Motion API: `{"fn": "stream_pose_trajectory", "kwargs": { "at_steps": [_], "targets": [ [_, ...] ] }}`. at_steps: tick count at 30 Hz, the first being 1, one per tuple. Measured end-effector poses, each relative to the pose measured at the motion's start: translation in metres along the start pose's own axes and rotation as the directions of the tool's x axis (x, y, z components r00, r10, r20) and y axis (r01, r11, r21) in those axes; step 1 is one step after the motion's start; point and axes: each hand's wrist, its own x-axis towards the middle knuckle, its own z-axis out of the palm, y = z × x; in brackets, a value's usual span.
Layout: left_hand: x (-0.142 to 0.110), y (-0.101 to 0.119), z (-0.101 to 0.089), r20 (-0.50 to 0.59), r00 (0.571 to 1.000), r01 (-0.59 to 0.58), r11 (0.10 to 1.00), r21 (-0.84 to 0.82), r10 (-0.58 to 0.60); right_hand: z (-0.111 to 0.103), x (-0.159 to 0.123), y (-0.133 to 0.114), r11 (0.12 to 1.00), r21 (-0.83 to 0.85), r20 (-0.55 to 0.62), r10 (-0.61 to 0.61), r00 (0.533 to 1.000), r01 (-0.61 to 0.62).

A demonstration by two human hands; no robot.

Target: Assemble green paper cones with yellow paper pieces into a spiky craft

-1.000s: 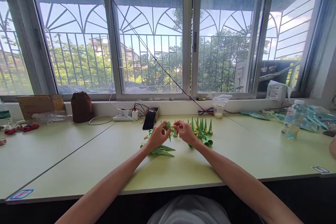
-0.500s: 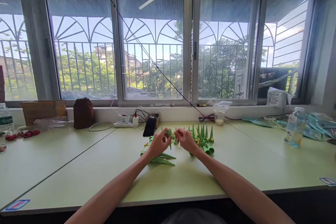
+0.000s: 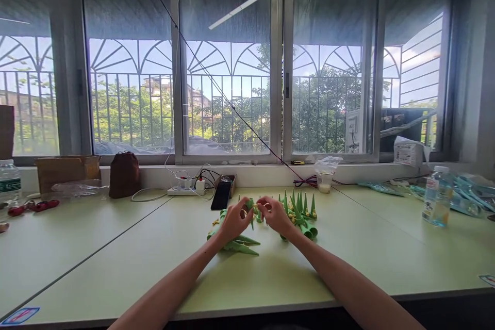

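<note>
My left hand (image 3: 235, 220) is closed around a green cone (image 3: 250, 204), held with its wide end up and its tip pointing down. My right hand (image 3: 276, 215) pinches a small yellow piece (image 3: 255, 205) against the cone's wide end, its exact shape too small to make out. Beyond and to the right of the right hand, several green cones (image 3: 305, 205) stand upright on small yellow bits, with hollow green tubes (image 3: 308, 230) lying in front. Below my left hand lie long green cones (image 3: 240, 247), and small yellow pieces (image 3: 215, 222) are beside it.
A phone (image 3: 221, 195) leans on a small box behind the hands, near a power strip (image 3: 181, 191). A brown pouch (image 3: 125, 175) and cardboard box (image 3: 68, 172) stand back left. To the right are a plastic bottle (image 3: 437, 197) and blue packets (image 3: 466, 198); a bagged cup (image 3: 325, 178) stands by the window.
The camera has tilted up slightly, so the scene sits lower. My right hand has come closer to the cone in my left hand, and the yellow piece now shows at its wide end.
</note>
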Motion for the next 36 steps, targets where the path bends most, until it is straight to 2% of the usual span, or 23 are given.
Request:
{"fn": "stream_pose_trajectory", "kwargs": {
  "at_steps": [7, 24, 36],
  "targets": [
    [0.0002, 0.0015, -0.0009, 0.004, 1.000, -0.007, 1.000, -0.017, 0.007, -0.0005, 0.0002, -0.0004, 1.000, 0.005, 0.009, 0.030, 1.000, -0.030],
    [0.0014, 0.0067, -0.0027, -0.004, 1.000, -0.018, 1.000, 0.019, 0.018, -0.0025, 0.0001, 0.0008, 1.000, 0.025, 0.008, 0.000, 1.000, -0.001],
    [0.0014, 0.0037, -0.0016, 0.008, 1.000, -0.023, 1.000, 0.006, 0.023, -0.0024, 0.0004, -0.0020, 0.999, 0.030, 0.022, 0.028, 0.999, -0.028]
  ]
}}
